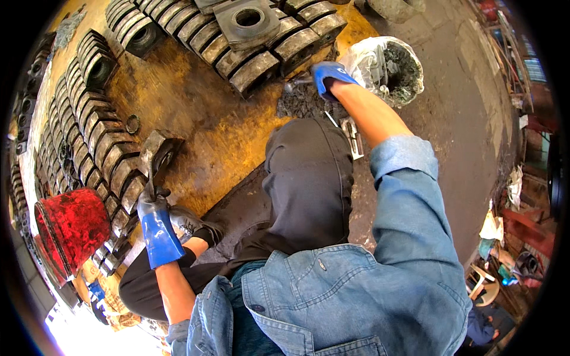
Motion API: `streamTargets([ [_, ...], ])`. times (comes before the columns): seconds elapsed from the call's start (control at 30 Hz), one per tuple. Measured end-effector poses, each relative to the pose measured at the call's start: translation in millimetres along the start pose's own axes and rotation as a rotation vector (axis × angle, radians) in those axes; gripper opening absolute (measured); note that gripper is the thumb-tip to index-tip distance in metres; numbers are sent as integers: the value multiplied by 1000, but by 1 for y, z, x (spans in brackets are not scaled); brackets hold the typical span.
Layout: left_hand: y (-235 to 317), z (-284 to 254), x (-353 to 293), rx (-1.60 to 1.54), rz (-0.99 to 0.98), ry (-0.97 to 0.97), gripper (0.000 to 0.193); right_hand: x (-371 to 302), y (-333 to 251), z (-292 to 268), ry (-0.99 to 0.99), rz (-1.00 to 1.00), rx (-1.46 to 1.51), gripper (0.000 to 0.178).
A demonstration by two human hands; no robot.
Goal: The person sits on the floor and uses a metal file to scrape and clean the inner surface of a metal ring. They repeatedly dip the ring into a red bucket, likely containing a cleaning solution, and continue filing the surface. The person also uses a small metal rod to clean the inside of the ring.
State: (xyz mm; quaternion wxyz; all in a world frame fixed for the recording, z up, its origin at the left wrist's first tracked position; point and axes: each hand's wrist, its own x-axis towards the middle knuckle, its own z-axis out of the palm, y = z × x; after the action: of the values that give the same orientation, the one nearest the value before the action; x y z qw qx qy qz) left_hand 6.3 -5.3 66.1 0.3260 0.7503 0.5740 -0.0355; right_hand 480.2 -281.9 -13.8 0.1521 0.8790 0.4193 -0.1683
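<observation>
My left hand [153,204], in a blue glove with dark fingers, is closed around the lower edge of a worn metal block [161,146] with a rounded opening. The block is raised on its side beside the left rows of parts. My right hand [330,78], also blue-gloved, is low over a dark, crumbly heap [304,102]. Its fingers look closed on a short grey metal tool [298,82], whose end points left; the grip is partly hidden by the glove. Just right of this hand stands a plastic-lined bucket [356,54] smeared inside with dark grease.
Rows of curved metal blocks [110,139] run along the left. More blocks [255,71] are stacked ahead, with a square holed block [246,22] on top. A red bucket [74,228] is at the left. A small metal tool [352,137] lies by my knee.
</observation>
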Motion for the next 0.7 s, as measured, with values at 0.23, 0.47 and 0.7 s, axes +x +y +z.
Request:
streamTargets([
  [0.23, -47, -15, 24, -97, 15, 48, 19, 58, -38, -30, 70, 6, 303, 29],
  [0.47, -28, -31, 4, -318, 107, 83, 15, 28, -23, -79, 73, 204, 217, 30],
  [0.7, -81, -27, 36, -206, 349, 319, 18, -23, -140, -223, 576, 8, -43, 39],
])
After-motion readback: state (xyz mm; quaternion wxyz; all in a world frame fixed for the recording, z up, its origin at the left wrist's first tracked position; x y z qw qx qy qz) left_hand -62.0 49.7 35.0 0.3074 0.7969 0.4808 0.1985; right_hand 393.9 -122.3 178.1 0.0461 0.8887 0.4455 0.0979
